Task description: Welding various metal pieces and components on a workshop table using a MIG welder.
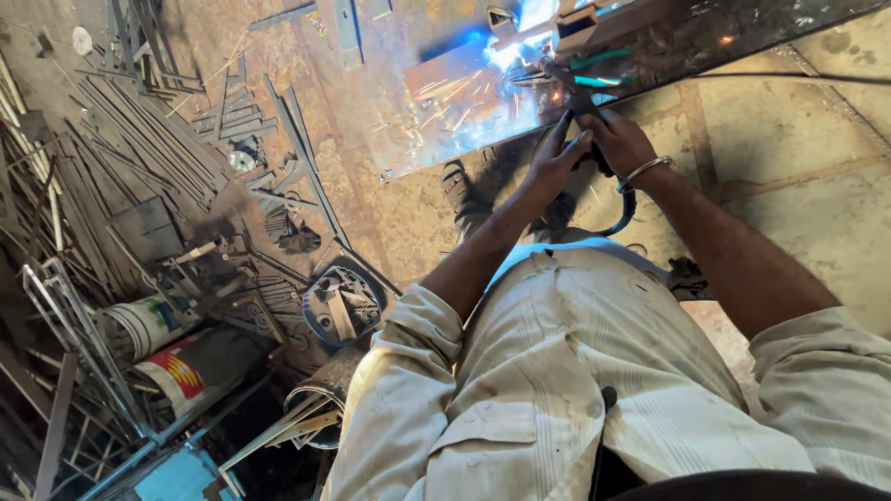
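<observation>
You are looking straight down your own body at a workshop floor. Both of your hands meet in front of you, upper right of centre, wrapped around a dark welding torch (568, 88). Your left hand (555, 160) grips the handle from the left side, fingers curled around it with the fingertips pressed against the grip. Your right hand (620, 141) closes on the same handle from the right, a metal bangle (644, 170) around its wrist. The two hands touch each other.

The torch is long and thin. Its long axis runs from your hands up and to the left, away from your body, and its tip points at a bright blue-white arc (501, 51) with orange sparks spraying off to the lower left. The arc sits on a shiny metal sheet (464, 111) that stretches across the top of the view. A dark cable (624, 213) loops down from the handle toward your waist.

Your pale, stained shirt (557, 390) fills the lower middle. One foot in a sandal (457, 184) stands on the floor just below the sheet. To the left lie many steel strips and bars (148, 130), two paint buckets (162, 348) and a bucket of scrap (342, 304)
</observation>
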